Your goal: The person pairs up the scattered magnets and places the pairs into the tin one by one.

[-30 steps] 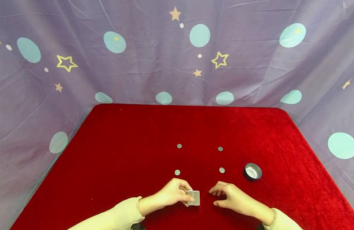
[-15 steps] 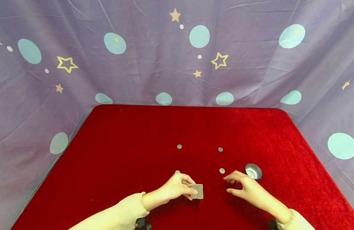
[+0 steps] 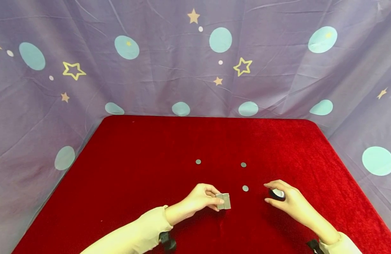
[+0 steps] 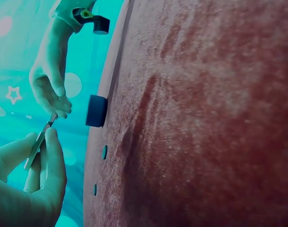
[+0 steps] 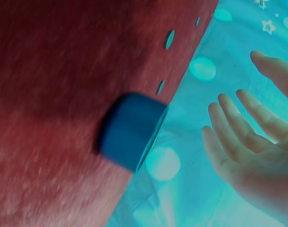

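Note:
Between thumb and fingers my left hand (image 3: 198, 200) pinches a flat silver rectangular piece (image 3: 226, 201) with a seam across it. The left wrist view shows this piece (image 4: 36, 150) edge-on, thin and raised above the cloth. My right hand (image 3: 292, 203) hovers over a shallow round dark cap (image 3: 279, 193), its thumb and fingers spread apart. In the right wrist view the cap (image 5: 132, 132) stands hollow side up on the cloth, with a gap between it and the hand (image 5: 252, 161). The right hand partly hides the cap in the head view.
Small pale discs lie flat on the red cloth (image 3: 151, 151): one at the back left (image 3: 198, 161), another disc at the back right (image 3: 243, 164), and a nearer disc (image 3: 245, 188). A patterned purple curtain (image 3: 170, 70) surrounds the table.
My right hand has moved right, from near the silver piece to over the cap. The left hand has shifted forward and right with the piece, covering the near-left disc.

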`<state>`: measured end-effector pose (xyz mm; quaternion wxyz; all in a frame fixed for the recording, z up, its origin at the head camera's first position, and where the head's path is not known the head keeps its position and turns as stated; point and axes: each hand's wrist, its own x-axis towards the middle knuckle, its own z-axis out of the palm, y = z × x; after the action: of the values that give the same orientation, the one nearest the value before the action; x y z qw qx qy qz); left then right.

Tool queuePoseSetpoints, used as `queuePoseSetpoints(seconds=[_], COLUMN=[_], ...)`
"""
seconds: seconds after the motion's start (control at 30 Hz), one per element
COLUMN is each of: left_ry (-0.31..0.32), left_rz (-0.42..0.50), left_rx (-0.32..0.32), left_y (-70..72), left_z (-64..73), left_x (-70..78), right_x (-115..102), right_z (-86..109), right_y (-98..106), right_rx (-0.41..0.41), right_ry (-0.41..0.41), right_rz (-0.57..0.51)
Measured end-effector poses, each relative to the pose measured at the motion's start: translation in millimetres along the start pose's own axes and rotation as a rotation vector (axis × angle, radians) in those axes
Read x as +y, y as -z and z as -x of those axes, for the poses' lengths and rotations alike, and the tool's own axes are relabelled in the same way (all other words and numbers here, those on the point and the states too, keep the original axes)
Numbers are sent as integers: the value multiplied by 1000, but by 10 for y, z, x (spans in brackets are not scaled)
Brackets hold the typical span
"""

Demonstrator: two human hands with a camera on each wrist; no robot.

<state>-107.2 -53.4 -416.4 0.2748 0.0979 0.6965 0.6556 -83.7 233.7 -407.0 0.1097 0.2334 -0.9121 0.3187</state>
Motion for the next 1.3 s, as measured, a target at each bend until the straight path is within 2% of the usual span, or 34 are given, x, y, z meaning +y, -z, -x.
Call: queuePoseSetpoints(seconds=[0.23,0.63,1.03,1.3], left_ry=[-2,-26,-40,-24], left_rz=[64,112,169,201], left_rx=[28,22,22,28], left_y=[-45,-149,-291,-379], left_z=[-90,-230,-376,-484], left_x=[29,67,104,110], right_x=[133,364,527,581], right_z=[32,111,129,110], right_y=[109,183,202,229], right_rx=[80,89,10,-114], right_ry=[-21,-88,-169,-269], right_rz=[29,61,49,-13])
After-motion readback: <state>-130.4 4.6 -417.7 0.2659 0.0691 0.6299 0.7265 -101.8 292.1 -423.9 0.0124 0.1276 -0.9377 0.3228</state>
